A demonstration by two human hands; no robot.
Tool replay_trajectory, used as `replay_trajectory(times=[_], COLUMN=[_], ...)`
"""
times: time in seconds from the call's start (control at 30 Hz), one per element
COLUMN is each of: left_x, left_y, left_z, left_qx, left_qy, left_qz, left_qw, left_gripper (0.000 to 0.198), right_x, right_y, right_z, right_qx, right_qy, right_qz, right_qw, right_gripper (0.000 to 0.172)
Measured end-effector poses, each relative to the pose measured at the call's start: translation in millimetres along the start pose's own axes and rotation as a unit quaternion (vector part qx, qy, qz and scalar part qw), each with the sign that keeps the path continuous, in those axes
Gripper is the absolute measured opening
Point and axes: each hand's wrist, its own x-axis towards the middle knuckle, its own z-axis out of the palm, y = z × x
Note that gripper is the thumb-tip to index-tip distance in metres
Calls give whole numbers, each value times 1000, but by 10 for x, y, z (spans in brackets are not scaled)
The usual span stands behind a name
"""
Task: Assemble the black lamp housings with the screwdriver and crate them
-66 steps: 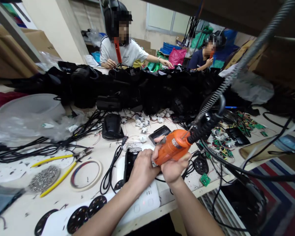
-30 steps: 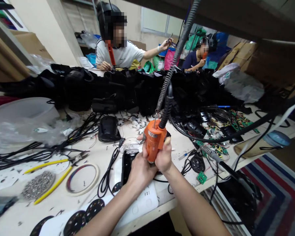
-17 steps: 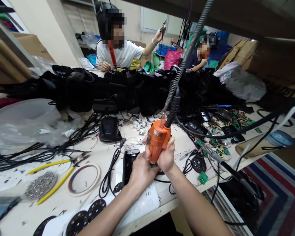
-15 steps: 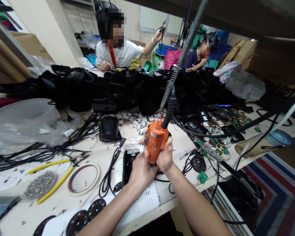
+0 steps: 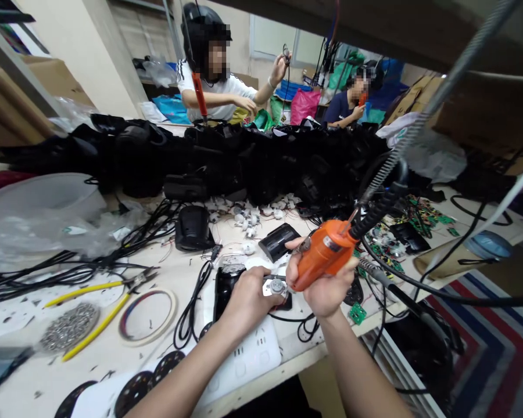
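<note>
My right hand (image 5: 326,289) grips an orange electric screwdriver (image 5: 326,254), tilted with its tip down to the left and its coiled cable (image 5: 418,136) rising to the upper right. My left hand (image 5: 249,296) is closed on a black housing (image 5: 225,285) lying on the bench, and its fingers pinch a small round silver part (image 5: 278,286) just under the screwdriver's tip. A black rectangular part (image 5: 279,240) lies just behind the hands.
Yellow-handled pliers (image 5: 96,287), a tape ring (image 5: 147,314) and a heap of screws (image 5: 68,319) lie at the left. A white power strip (image 5: 248,357) sits near the bench edge. Black housings (image 5: 244,157) pile up behind; circuit boards (image 5: 422,217) lie right. Two people work across the bench.
The screwdriver has swung from upright over the housing to tilted right, lifted off. The small silver part now shows in my left fingers. The person opposite raised an arm.
</note>
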Motion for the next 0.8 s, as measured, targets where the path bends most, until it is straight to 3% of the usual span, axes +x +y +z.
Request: replay_trajectory(times=[0.33, 0.8], left_x=[2, -38], left_y=[-11, -30], left_z=[-14, -17], left_qx=[-10, 11], left_qy=[-2, 2], left_qz=[5, 42], left_qw=[1000, 999], left_gripper=[44, 39], right_x=[-18, 21], right_y=[99, 146], right_z=[7, 6], right_qx=[4, -7], right_qy=[25, -3], right_qz=[12, 25], right_qw=[1000, 1000], right_gripper=[81, 79])
